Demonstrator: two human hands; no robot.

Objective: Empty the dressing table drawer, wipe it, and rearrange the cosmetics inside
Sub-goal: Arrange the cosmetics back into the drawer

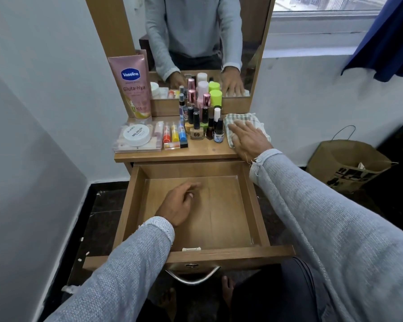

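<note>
1. the pulled-out wooden drawer (254, 205) sits wide open below the wooden dressing table top (207, 151), its floor bare
2. left hand (179, 203) hangs inside the drawer, fingers loosely curled, holding nothing
3. right hand (247, 138) lies flat, fingers straight, pressing on the crumpled green-checked white cloth (237, 118) at the table top's right end
4. the cluster of small nail polish bottles (205, 122) stands mid-table, just left of the cloth
5. a tall pink vaseline lotion tube (132, 87) stands at the left, a white round nail polish remover tub (136, 134) in front of it
</note>
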